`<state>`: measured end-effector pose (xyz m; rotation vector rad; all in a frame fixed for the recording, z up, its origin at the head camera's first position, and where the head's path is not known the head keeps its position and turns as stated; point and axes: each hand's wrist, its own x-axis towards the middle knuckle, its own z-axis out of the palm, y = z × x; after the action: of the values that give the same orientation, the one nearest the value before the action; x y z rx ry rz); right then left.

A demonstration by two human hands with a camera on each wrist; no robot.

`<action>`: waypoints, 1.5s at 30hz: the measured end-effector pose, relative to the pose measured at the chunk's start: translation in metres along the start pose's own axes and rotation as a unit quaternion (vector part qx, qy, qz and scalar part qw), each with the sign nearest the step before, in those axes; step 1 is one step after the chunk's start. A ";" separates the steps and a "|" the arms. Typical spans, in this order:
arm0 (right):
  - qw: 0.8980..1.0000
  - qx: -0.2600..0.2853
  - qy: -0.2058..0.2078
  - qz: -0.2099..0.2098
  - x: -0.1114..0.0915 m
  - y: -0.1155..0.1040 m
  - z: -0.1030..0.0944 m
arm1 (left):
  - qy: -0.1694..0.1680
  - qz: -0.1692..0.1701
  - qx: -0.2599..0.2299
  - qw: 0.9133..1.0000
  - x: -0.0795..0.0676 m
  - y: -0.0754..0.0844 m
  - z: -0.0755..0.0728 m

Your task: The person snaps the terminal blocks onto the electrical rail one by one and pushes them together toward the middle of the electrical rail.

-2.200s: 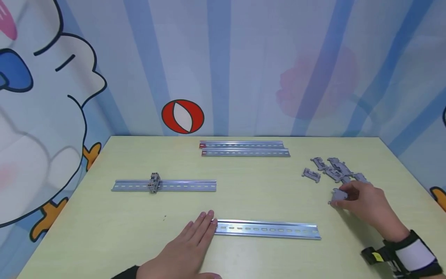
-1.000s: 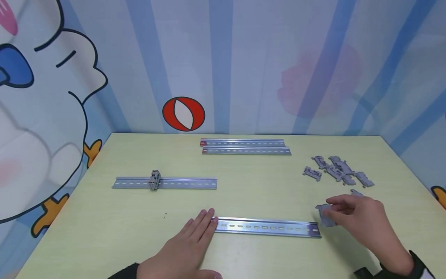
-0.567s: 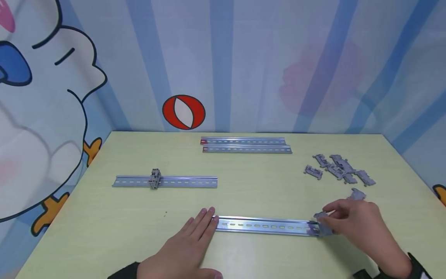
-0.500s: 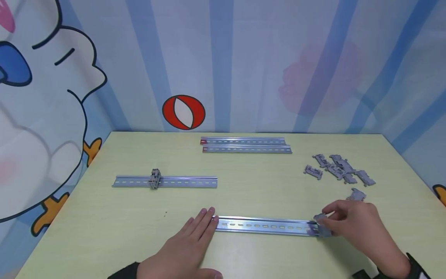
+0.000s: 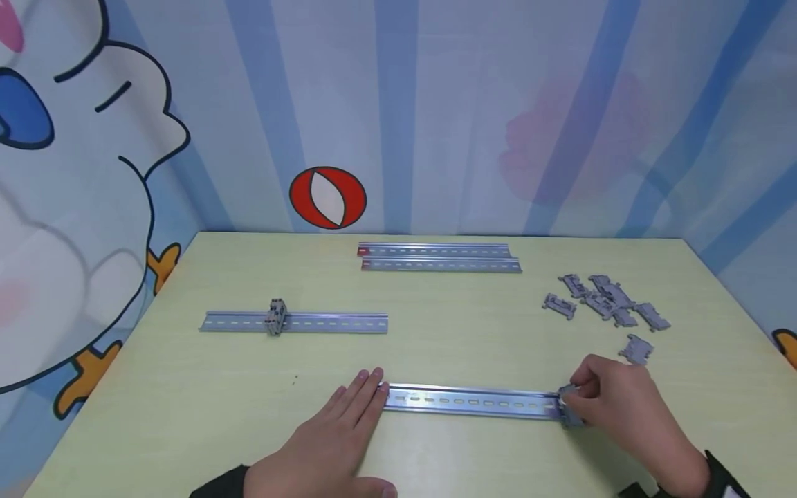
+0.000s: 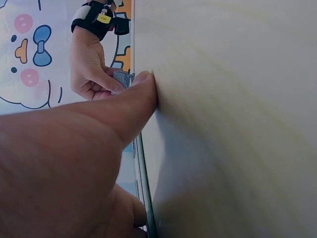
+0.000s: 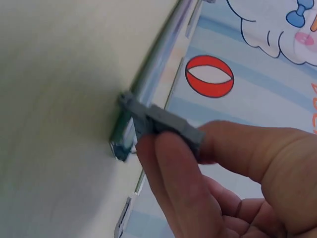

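Observation:
My left hand lies flat on the table, its straight fingers at the left end of the nearest slotted metal DIN rail. At that rail's right end, my right hand pinches a grey terminal block between thumb and fingers. The right wrist view has the block upright across the rail, close to its end, with part of it hidden behind the fingertips. In the left wrist view, the right hand and the block appear beyond my left thumb.
Another DIN rail at the left carries an upright grey terminal block. Two more rails with red left ends lie at the back. Several loose terminal blocks form a cluster at the right, and one block lies nearer me.
My right hand has brought the terminal block from near the cluster leftward and toward me, onto the near rail's right end, and turned it edge-on. The left hand has stayed put.

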<state>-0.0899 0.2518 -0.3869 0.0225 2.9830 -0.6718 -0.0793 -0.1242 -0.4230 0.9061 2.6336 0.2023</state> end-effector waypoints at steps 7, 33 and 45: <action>0.999 -0.014 0.020 -0.046 0.002 -0.006 0.001 | -0.015 -0.010 -0.003 1.000 0.001 -0.001 -0.001; 0.997 -0.019 0.014 -0.071 0.010 -0.006 -0.002 | -0.009 0.002 -0.003 1.000 0.001 0.002 -0.002; 0.996 -0.022 -0.006 -0.086 0.014 -0.007 -0.003 | -0.009 -0.002 -0.008 1.000 0.001 0.004 -0.002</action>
<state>-0.1042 0.2467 -0.3827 -0.2427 3.0115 -0.6202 -0.0786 -0.1204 -0.4203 0.8942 2.6135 0.2133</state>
